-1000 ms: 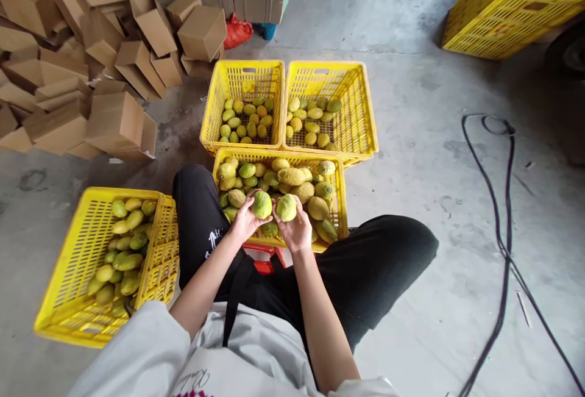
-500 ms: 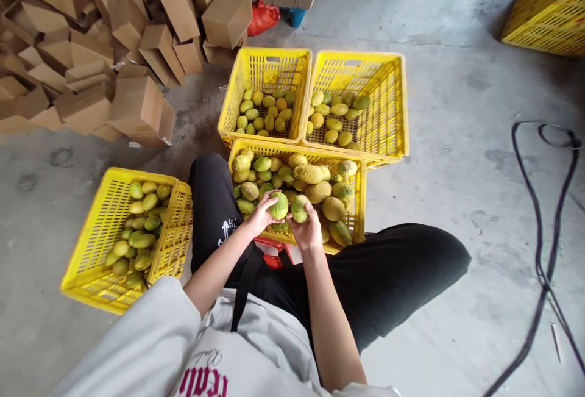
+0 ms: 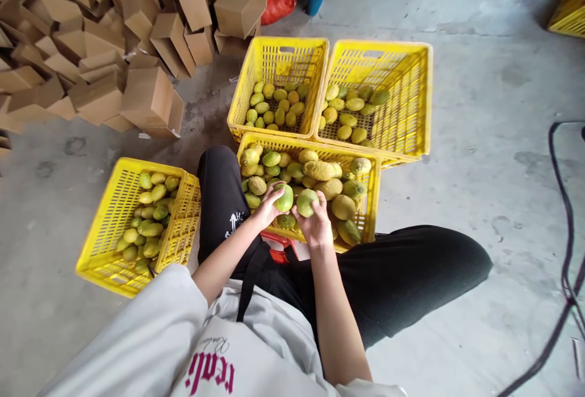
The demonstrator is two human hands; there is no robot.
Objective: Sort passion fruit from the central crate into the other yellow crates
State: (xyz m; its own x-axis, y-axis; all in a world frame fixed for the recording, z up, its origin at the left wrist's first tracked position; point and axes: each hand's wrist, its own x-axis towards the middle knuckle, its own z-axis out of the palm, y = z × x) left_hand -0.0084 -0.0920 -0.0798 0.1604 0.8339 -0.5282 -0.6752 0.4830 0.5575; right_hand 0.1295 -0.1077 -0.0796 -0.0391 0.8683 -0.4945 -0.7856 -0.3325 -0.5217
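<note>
My left hand (image 3: 267,208) is closed around a smooth green lemon (image 3: 284,198), with the thumb over its top. Just to the right, my right hand (image 3: 319,225) grips a second, paler green lemon (image 3: 306,203), its fingers curled around the side and underneath. The two fruits are held up close together, a narrow gap between them. Below them stands a yellow plastic crate (image 3: 375,202) between my knees, well filled with green and yellow lemons (image 3: 319,171). Some of those are large and rough-skinned. My hands hide part of the crate's near side.
Two yellow crates (image 3: 323,89) (image 3: 428,98) with fewer lemons stand beyond the full one. Another crate of lemons (image 3: 98,250) sits left of my leg. Cardboard boxes (image 3: 148,95) are piled at the upper left, near a red bag (image 3: 278,3). A black cable (image 3: 567,220) lies at right.
The view has shifted, so the crates and boxes appear further right. Both lemons have turned slightly in my hands and show different sides. Both hands still hold them.
</note>
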